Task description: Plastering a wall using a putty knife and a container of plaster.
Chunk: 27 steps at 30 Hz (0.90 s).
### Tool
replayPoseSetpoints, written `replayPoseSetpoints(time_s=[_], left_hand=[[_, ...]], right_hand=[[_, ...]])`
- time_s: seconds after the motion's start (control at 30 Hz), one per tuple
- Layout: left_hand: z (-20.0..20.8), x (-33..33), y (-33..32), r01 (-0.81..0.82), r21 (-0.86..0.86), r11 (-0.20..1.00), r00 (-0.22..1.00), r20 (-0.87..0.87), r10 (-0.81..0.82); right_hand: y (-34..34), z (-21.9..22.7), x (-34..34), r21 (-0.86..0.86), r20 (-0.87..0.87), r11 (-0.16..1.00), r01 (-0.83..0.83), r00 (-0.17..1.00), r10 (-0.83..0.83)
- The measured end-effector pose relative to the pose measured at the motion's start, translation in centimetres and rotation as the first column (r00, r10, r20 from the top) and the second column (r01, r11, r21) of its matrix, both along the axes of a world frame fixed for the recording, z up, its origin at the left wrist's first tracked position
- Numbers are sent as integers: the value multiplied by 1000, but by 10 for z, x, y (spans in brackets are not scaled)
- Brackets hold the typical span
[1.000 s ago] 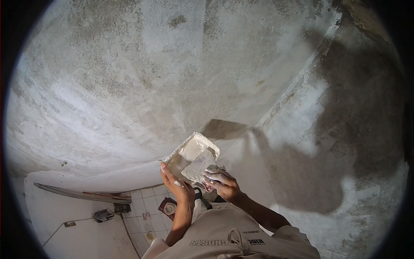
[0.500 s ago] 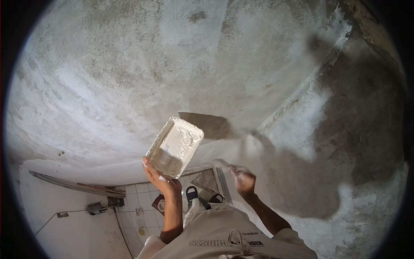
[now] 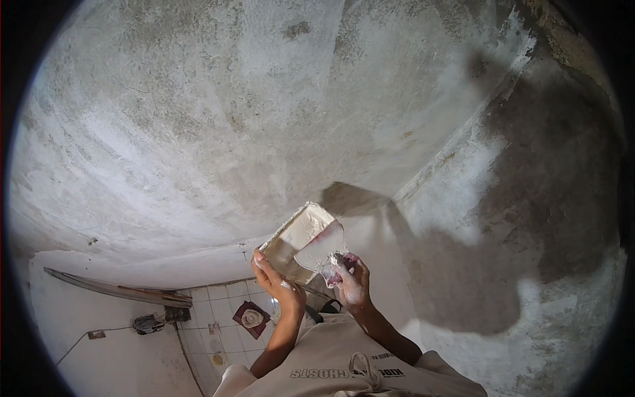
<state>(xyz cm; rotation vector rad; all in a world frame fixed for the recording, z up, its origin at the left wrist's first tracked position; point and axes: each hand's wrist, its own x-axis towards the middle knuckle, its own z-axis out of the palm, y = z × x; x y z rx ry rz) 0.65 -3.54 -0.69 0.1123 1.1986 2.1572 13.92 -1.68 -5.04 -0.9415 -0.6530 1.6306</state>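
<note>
Left hand (image 3: 280, 286) grips white-smeared tray (image 3: 283, 254); right hand (image 3: 353, 283) holds wide scraper (image 3: 321, 249) over it, contact hard to tell. Patchy grey wall (image 3: 225, 132) beyond both hands; tiled floor (image 3: 226, 309) left of left hand.

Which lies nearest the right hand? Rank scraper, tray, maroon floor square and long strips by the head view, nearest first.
1. Scraper, gripped in the right hand.
2. Tray, just left, in the left hand.
3. Maroon square, lower left, on the tiles.
4. Long strips, farthest left.
</note>
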Motion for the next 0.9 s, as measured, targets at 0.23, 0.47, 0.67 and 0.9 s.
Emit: replayPoseSetpoints(time_s=[0.23,0.47,0.67,0.9], left_hand=[[-4,-3,3,-57,-12,998,997,-43,56],[-5,-3,1,-2,-82,997,999,-41,-1],[-5,-15,6,-83,-53,995,995,-64,79],[12,-31,14,-66,-36,997,985,-160,60]], right_hand=[[-3,-4,10,-27,75,1000,-15,997,17],[1,12,21,-142,180,983,-120,973,145],[-1,15,39,-200,243,974,-110,957,158],[33,21,92,178,474,982,-64,880,-28]])
